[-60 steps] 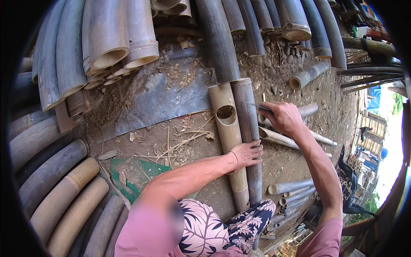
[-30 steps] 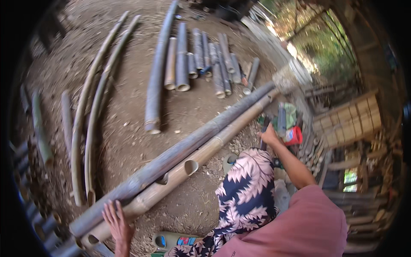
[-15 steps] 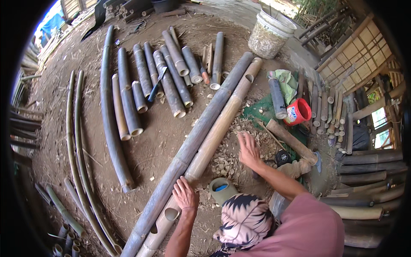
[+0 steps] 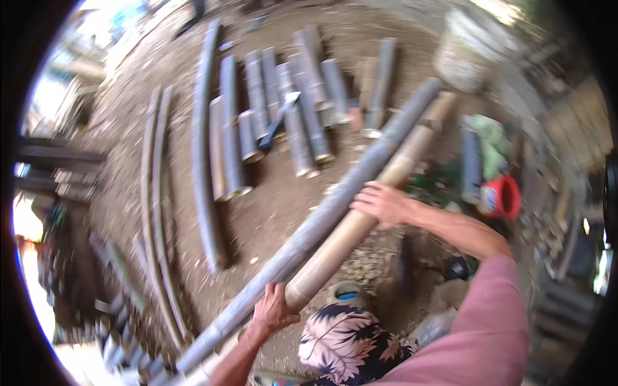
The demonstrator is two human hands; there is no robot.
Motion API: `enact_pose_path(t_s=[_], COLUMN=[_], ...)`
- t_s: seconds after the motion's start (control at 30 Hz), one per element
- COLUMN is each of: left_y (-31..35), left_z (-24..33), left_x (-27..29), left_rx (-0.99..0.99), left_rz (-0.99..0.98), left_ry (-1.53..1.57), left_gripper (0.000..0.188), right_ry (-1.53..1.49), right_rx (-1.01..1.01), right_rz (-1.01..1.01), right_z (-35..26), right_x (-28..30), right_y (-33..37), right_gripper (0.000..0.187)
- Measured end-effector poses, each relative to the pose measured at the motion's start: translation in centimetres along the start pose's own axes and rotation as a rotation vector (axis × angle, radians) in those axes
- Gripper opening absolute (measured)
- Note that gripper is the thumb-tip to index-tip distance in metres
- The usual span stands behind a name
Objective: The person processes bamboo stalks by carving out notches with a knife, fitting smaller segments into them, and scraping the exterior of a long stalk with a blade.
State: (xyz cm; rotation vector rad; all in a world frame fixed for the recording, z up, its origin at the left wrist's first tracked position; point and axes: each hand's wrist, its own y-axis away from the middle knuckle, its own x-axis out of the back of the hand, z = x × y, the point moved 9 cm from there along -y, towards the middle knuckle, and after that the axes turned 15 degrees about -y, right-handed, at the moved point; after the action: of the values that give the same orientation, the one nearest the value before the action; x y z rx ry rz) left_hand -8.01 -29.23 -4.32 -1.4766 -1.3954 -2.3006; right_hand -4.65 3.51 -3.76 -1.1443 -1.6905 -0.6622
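Note:
Two long bamboo poles lie side by side, slanting from lower left to upper right. The nearer, pale tan bamboo pole (image 4: 331,255) has a notch near its far end. My right hand (image 4: 385,204) is wrapped over it around mid-length, with fingers on its top. Lower down, my left hand (image 4: 277,309) grips the same pole, its fingertips by the gap between the two. The darker grey bamboo pole (image 4: 298,241) runs along its left side. Motion blur softens the picture, and I cannot tell whether the pale pole is off the ground. My left forearm hides part of its lower end.
Several cut bamboo pieces (image 4: 297,138) lie beyond the poles, with a blue-handled blade (image 4: 275,125) among them. Long thin poles (image 4: 158,206) lie to the left. A whitish bucket (image 4: 473,55), a red tub (image 4: 501,197) and a greenish bamboo cup (image 4: 347,293) stand near the right side.
My right hand has come down from the air beside the pale pole and taken hold of it. My left hand has tightened around the pole. The whole view has shifted.

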Motion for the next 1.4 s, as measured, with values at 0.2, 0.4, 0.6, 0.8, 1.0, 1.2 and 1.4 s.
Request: enact_pose_path(t_s=[0.2,0.4,0.6,0.8,1.0,1.2,1.4], left_y=[6.0,11.8,32.6,53.5,58.1,54.7,51.4], left_z=[-6.7,-6.8,-24.8,-28.9,-23.6,-15.3,-10.0], left_x=[15.3,26.1,16.2,-15.6,-22.8,-22.9,-21.7], left_rx=[0.113,-0.028,0.510,0.809,1.161,1.397,1.497], left_rz=[0.202,0.612,0.485,0.122,0.375,0.235,0.248], left_ry=[0.056,-0.036,0.233,0.478,0.214,0.436,0.575], left_gripper=[0.080,0.083,0.081,0.129,0.102,0.074,0.064], right_ry=[0.037,-2.459,-2.243,-2.167,-2.069,-2.182,-2.011], right_rx=[-0.245,-0.083,-0.314,-0.362,-0.403,-0.376,-0.488], right_rz=[0.794,0.343,0.738,0.610,0.441,0.312,0.209], right_z=[-5.3,-17.0,-15.4,-15.8,-22.6,-30.0,-31.3], right_x=[15.6,6.0,4.6,-0.7,-8.0,-17.1,-26.9], right_y=[-4.2,-20.6,-30.2,-45.5,-57.7,-61.4,-62.2], right_gripper=[0.074,0.065,0.082,0.071,0.080,0.100,0.062])
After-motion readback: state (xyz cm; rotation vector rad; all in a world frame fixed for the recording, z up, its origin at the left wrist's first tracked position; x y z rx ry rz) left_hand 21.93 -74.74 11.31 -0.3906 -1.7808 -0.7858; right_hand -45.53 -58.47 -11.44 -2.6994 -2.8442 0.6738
